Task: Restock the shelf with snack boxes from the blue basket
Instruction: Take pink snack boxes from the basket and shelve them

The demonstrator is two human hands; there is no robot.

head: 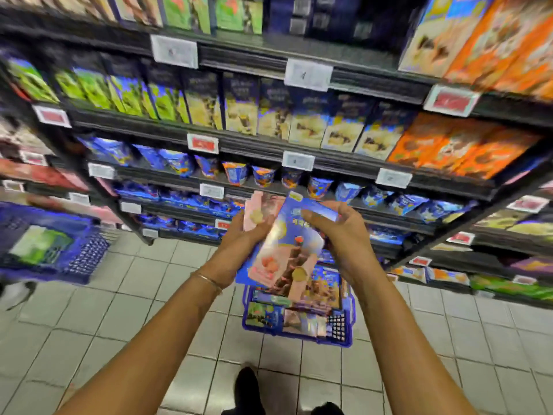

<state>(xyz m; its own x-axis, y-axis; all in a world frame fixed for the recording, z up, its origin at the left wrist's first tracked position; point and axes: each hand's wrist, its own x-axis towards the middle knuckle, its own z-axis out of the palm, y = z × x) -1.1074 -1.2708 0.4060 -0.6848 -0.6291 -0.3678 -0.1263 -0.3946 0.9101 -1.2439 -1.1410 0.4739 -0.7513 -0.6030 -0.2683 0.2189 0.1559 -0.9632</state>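
I hold two snack boxes in front of the shelf. The front box is blue and pink with a strawberry picture. A pink box sticks out behind it at the upper left. My left hand grips the boxes from the left side and underneath. My right hand grips the top right corner of the front box. The blue basket stands on the floor right below my hands, with several more boxes lying in it.
Black shelves with rows of blue, yellow, green and orange boxes and blue bags fill the upper view. A second blue basket sits at the left. White floor tiles lie between them. My shoes show at the bottom edge.
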